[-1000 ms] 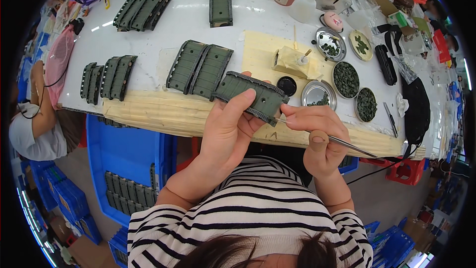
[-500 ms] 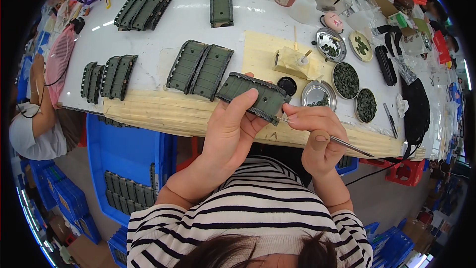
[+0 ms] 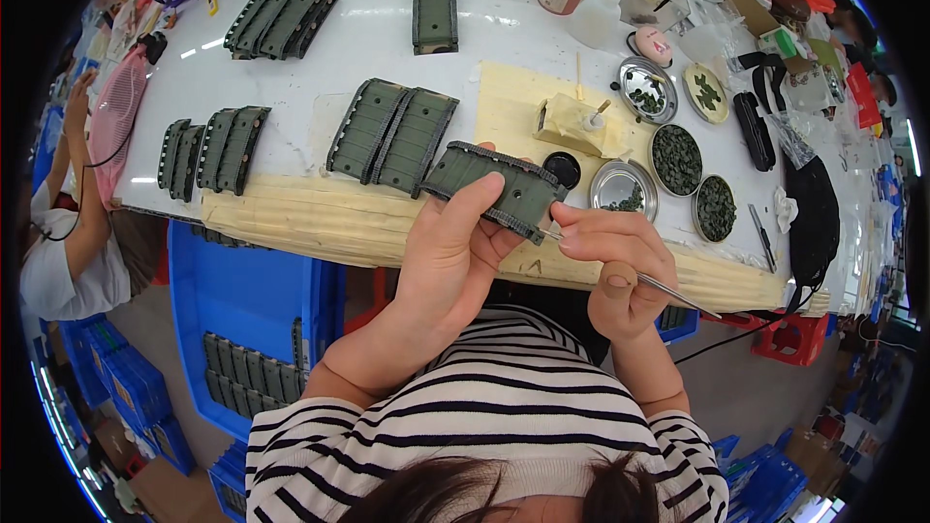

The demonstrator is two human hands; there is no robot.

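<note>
My left hand is closed on a dark green, ribbed rectangular panel with small holes, its thumb across the top face. In my right hand is a thin metal hand tool, pinched between the fingers. The tool's tip meets the near right corner of the panel. Two similar curved green panels lie side by side on the table, just left of the held one. Right of it sit a small black round cap and a metal dish with small green pieces.
More green panels rest at the back left, with others at the left. Tins of dark green bits stand right, near a tape-wrapped block. A blue crate stands below the table edge. Another person's arm is far left.
The metal tool has tilted slightly, its rear end shifting a little left and down. The panel in my left hand stays in place. The other person's arm at far left has moved up.
</note>
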